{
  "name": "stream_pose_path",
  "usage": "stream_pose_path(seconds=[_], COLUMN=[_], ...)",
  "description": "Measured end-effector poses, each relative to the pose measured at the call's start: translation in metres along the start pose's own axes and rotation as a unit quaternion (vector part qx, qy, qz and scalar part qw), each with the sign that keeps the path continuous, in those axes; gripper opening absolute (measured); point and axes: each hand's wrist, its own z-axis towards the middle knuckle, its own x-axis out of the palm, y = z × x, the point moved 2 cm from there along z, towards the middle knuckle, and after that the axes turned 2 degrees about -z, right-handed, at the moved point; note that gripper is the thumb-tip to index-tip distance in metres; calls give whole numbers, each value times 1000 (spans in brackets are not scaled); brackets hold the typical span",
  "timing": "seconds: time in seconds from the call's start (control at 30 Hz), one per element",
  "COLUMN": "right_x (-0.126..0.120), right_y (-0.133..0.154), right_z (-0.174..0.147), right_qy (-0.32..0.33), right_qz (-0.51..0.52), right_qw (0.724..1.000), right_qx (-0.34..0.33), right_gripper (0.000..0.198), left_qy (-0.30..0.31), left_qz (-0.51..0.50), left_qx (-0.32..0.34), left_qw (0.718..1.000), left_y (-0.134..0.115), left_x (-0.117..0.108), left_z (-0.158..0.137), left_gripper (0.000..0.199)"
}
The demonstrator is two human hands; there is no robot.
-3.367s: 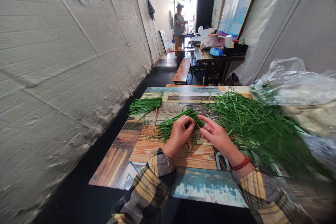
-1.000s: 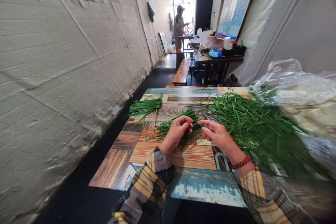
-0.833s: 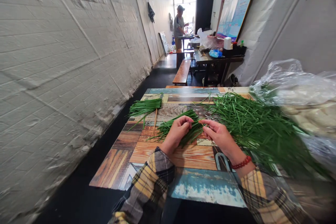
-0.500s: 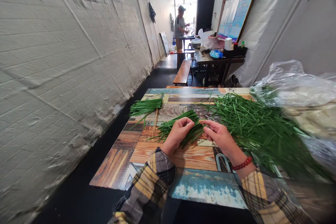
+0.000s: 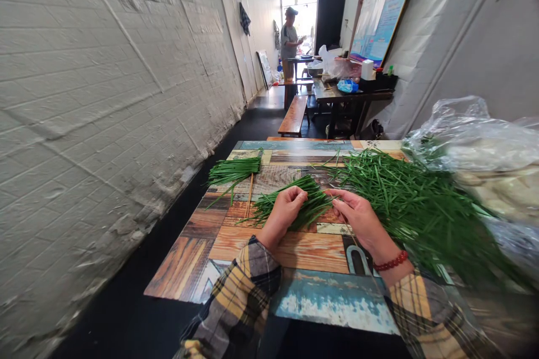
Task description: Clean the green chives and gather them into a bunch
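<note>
A bunch of green chives [image 5: 265, 202] lies on the patchwork wood-pattern table, partly covered by my left hand [image 5: 286, 210]. That hand is closed, thumb and forefinger pressed together above the leaves; what lies between the fingertips is hidden. Just to the right, my right hand [image 5: 356, 216] pinches a thin light-brown skewer [image 5: 350, 230] that slants down toward the forearm. The two hands are slightly apart. Farther left, another bunch of chives [image 5: 236, 170] lies lined up at the table's edge, with thin sticks [image 5: 250, 196] sticking out toward me.
A large loose heap of chives [image 5: 391, 190] covers the right of the table [image 5: 269, 252]. Beside it stands a clear plastic bag [image 5: 475, 134] with pale contents. Beyond are a bench [image 5: 293, 116], a cluttered dark table [image 5: 332, 93] and a standing person [image 5: 288, 39]. A white wall runs along the left.
My right hand has moved slightly right with the skewer, widening the gap between the hands. My left hand has shifted slightly left. The person in the back has raised their hands.
</note>
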Motion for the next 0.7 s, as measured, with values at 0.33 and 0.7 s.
stream_pose_path(seconds=[0.33,0.7], right_x=[15,-14], right_y=[5,11], right_z=[-13,-4], right_qy=[191,25], right_qz=[-87,40], right_qw=[977,999], right_qx=[20,-5], right_gripper=[39,41], left_qy=[-61,159], left_qz=[350,399], left_qx=[120,187], left_qw=[927,884], left_y=[-10,-10], left_x=[-11,6], left_z=[-3,-13], left_gripper=[20,16])
